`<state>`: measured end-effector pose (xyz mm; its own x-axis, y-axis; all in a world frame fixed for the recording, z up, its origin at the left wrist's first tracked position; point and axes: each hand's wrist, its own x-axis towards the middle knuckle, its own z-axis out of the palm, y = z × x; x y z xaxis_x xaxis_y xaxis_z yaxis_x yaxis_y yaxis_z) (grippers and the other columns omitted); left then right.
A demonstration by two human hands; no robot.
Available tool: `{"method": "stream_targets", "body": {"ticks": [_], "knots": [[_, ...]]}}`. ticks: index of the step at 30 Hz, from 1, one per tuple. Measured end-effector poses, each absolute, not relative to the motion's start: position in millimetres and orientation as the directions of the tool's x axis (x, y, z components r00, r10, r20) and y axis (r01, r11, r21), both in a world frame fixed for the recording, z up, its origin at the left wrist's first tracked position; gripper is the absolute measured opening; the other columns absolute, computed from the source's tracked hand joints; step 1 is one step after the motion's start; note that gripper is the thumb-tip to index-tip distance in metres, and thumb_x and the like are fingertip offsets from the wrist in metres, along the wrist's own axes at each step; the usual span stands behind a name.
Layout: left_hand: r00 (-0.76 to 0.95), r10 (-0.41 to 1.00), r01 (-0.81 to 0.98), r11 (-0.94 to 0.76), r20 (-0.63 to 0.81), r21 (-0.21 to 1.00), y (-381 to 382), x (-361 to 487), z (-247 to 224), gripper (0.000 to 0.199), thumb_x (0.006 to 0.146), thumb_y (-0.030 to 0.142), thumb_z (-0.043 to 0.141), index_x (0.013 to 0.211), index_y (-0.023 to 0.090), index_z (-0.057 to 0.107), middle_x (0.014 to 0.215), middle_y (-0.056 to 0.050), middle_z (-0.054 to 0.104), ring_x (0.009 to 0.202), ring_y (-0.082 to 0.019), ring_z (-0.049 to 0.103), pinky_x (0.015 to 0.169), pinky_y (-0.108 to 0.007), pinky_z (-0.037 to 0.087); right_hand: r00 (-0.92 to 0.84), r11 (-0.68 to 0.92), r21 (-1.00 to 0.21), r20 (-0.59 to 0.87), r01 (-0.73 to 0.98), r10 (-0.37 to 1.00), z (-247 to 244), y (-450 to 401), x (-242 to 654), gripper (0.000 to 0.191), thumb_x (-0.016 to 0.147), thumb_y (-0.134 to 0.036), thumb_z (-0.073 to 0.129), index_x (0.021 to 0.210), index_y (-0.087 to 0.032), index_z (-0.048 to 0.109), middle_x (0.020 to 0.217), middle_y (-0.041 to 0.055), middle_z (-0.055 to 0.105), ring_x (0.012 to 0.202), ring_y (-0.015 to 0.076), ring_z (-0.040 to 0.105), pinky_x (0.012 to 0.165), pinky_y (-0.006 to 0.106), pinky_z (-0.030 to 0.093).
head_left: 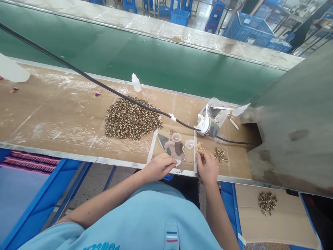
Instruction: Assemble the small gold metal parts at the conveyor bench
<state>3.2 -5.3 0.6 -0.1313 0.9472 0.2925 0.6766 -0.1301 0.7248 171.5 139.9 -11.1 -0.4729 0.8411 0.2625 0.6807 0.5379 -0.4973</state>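
My left hand [160, 167] is closed in a pinch at the lower edge of a camouflage-patterned piece [170, 147], beside a small white scrap; what the fingertips hold is too small to make out. My right hand [208, 169] has its thumb and fingers curled together at the near edge of a patch of tiny gold beads [199, 147]; anything in them is hidden. To its right lies a small pile of brass-coloured metal pieces [221, 155]. Behind the hands are a round clear dish [176, 137] and a smaller clear dish [189, 144].
A large heap of small brass-coloured pieces [132, 118] lies left. A black cable [104, 85] crosses over the table to a clear container [220, 113]. A small white bottle [136, 83] stands by the green belt [156, 59]. A metal housing [293, 125] blocks the right.
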Motion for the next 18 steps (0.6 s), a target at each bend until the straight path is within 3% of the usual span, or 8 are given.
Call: {"method": "stream_targets", "body": {"ticks": [5,8,10,13,15,18], "knots": [[-0.165,0.95,0.636,-0.101,0.263,0.765,-5.6,2.2,1.1,0.02,0.088,0.02,0.046,0.088,0.016,0.066,0.077,-0.006,0.069,0.07,-0.013,0.06,0.067,-0.023,0.049,-0.451,0.526,-0.519,0.275,0.674,0.849,-12.5,141.2,172.6,0.042,0.086,-0.051,0.039,0.075,-0.019,0.064,0.075,0.0053,0.064,0.069,0.015,0.057,0.057,0.024,0.037],[-0.279,0.935,0.535,-0.039,0.22,0.844,-2.6,7.1,7.7,0.019,0.086,0.022,0.049,0.085,0.015,0.066,0.074,-0.006,0.068,0.067,-0.013,0.061,0.065,-0.024,0.049,-0.422,0.508,-0.584,0.29,0.633,0.859,-10.8,139.6,173.6,0.04,0.083,-0.052,0.045,0.072,-0.019,0.064,0.069,0.0047,0.062,0.065,0.0148,0.055,0.057,0.025,0.039],[-0.363,0.922,0.383,0.017,0.134,0.924,4.1,14.9,14.8,0.018,0.084,0.024,0.051,0.084,0.014,0.066,0.074,-0.006,0.067,0.065,-0.013,0.061,0.062,-0.024,0.049,-0.379,0.441,-0.708,0.258,0.552,0.889,-7.8,135.4,172.9,0.036,0.08,-0.05,0.05,0.072,-0.018,0.063,0.067,0.0034,0.061,0.06,0.0134,0.053,0.058,0.026,0.042],[-0.365,0.921,-0.012,0.144,-0.139,0.989,21.2,30.1,25.4,0.02,0.081,0.029,0.055,0.088,0.012,0.063,0.067,-0.004,0.063,0.057,-0.011,0.058,0.055,-0.023,0.048,-0.334,0.231,-0.919,0.119,0.319,0.935,-1.5,123.8,168.7,0.031,0.078,-0.048,0.056,0.075,-0.017,0.059,0.065,0.0011,0.06,0.054,0.011,0.052,0.054,0.024,0.044],[-0.31,0.905,-0.251,0.217,-0.29,0.943,33.5,38.9,29.9,0.025,0.079,0.032,0.059,0.092,0.011,0.061,0.061,-0.001,0.06,0.053,-0.01,0.056,0.052,-0.021,0.046,-0.331,0.119,-0.974,0.049,0.195,0.942,1.9,114.7,164.6,0.03,0.076,-0.047,0.059,0.077,-0.017,0.058,0.065,0.0001,0.06,0.055,0.0108,0.053,0.053,0.023,0.044],[-0.277,0.887,-0.44,0.224,-0.369,0.869,45.6,46.1,31.6,0.033,0.073,0.036,0.067,0.091,0.01,0.061,0.061,0.0,0.059,0.053,-0.008,0.054,0.051,-0.02,0.043,-0.354,0.064,-0.99,0.017,0.122,0.935,2.4,104.5,159.1,0.028,0.077,-0.045,0.06,0.077,-0.017,0.057,0.067,-0.0004,0.059,0.058,0.011,0.055,0.055,0.024,0.047]]}}
